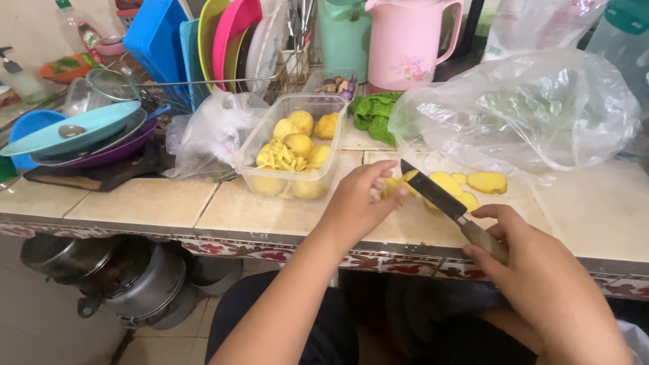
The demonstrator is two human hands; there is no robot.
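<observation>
My left hand (358, 199) rests on the tiled counter (149, 203), its fingers pinching a yellow peeled potato piece (393, 186). My right hand (534, 270) grips the wooden handle of a knife (439, 199); the dark blade angles up-left and meets the potato beside my left fingertips. Flat yellow potato slices (487, 182) lie on the counter just beyond the blade. A clear plastic container (293, 145) to the left holds whole peeled potatoes and cut strips.
A large clear plastic bag (520, 111) sits behind the slices, a smaller bag (206, 135) left of the container. A dish rack with coloured plates (230, 40), pink jug (409, 44), green leaves (374, 115) and stacked plates (81, 132) line the back. Metal pots (135, 277) sit under the counter.
</observation>
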